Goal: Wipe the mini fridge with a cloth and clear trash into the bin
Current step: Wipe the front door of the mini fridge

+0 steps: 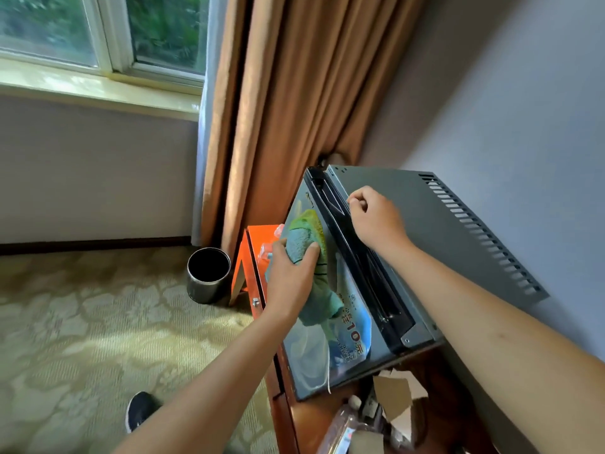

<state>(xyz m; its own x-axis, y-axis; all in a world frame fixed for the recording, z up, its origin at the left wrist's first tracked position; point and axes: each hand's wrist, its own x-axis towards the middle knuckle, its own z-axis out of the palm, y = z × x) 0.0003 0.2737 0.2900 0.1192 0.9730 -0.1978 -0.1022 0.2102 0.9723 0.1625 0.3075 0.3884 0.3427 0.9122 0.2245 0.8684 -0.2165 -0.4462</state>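
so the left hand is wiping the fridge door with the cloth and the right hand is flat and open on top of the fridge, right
Not quite. The head view shows the right hand curled at the fridge's top front edge, not flat and open. The left hand does press the cloth against the door.

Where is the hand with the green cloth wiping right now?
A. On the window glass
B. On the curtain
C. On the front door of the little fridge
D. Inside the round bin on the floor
C: the left hand presses the green cloth against the glass front door of the mini fridge, while the bin stands apart on the carpet.
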